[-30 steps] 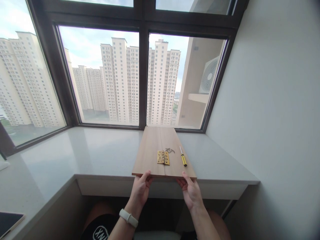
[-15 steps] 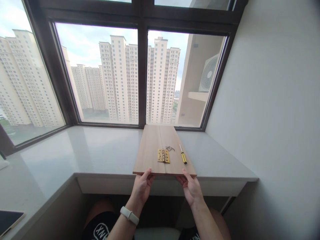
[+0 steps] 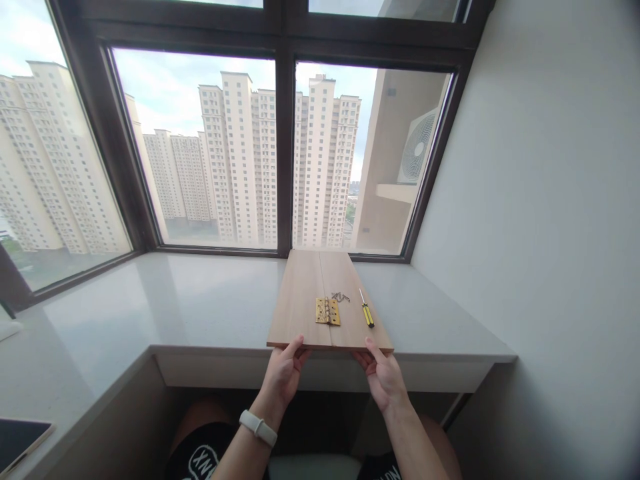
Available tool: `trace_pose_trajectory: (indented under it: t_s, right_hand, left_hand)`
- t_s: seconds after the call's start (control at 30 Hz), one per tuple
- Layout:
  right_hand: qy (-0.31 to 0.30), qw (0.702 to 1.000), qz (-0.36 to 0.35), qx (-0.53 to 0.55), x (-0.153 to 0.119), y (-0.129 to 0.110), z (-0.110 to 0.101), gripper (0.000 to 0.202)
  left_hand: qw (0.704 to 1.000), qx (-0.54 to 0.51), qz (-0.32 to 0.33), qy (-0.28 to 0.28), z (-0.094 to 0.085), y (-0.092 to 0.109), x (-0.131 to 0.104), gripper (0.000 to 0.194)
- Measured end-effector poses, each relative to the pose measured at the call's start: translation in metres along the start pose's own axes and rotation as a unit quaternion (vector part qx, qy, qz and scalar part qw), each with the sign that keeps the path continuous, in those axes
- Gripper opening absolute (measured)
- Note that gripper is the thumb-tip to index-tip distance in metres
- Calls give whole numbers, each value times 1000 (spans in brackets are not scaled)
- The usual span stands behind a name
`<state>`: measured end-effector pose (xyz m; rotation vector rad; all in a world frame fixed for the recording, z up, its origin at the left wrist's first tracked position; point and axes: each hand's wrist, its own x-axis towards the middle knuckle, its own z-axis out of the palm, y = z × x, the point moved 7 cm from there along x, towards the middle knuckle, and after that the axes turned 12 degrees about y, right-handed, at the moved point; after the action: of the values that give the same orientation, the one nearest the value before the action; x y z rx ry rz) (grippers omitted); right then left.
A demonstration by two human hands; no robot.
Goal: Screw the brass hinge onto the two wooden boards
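Note:
Two light wooden boards lie side by side, a left board [image 3: 295,300] and a right board [image 3: 353,333], with a thin seam between them. My left hand [image 3: 286,370] grips the near edge of the left board, thumb on top and fingers beneath. In the same way my right hand [image 3: 383,373] holds the near edge of the right board. A brass hinge [image 3: 328,311] lies opened flat across the seam. Behind it is a small pile of screws [image 3: 340,297]. A yellow and black screwdriver [image 3: 367,310] rests on the right board, its tip pointing away from me.
The boards rest on a pale windowsill counter [image 3: 210,300], their near edge slightly past its front edge. Dark window frames [image 3: 284,153] stand behind, and a white wall [image 3: 540,200] rises at the right. Part of a dark-screened device [image 3: 23,440] shows at the lower left.

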<state>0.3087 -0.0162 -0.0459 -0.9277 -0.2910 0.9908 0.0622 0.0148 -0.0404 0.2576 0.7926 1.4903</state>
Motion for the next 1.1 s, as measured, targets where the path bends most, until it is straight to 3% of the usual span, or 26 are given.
trace_pose_trajectory:
  t_s: [0.2,0.37,0.5,0.7,1.1]
  right_hand:
    - [-22,1000,23,1,-2,-2,-1,52]
    - [-26,996,61,-60,-3,-1,-8,52]
    - [-15,989,89,-120,-6,1,-13,47]
    - [19,985,101,-141,-11,1,-18,47]
    - [19,975,108,-194,-13,3,-20,43]
  left_hand:
    - [997,69,-16,-21,-4,5,-4,34]
    - [986,152,-51,-37,-6,6,-10,40]
    - [977,201,-62,-13,-12,7,-12,41]
    - [974,222,-51,17,-17,5,-14,39]
    - [969,239,-49,26,-19,-1,-21,38]
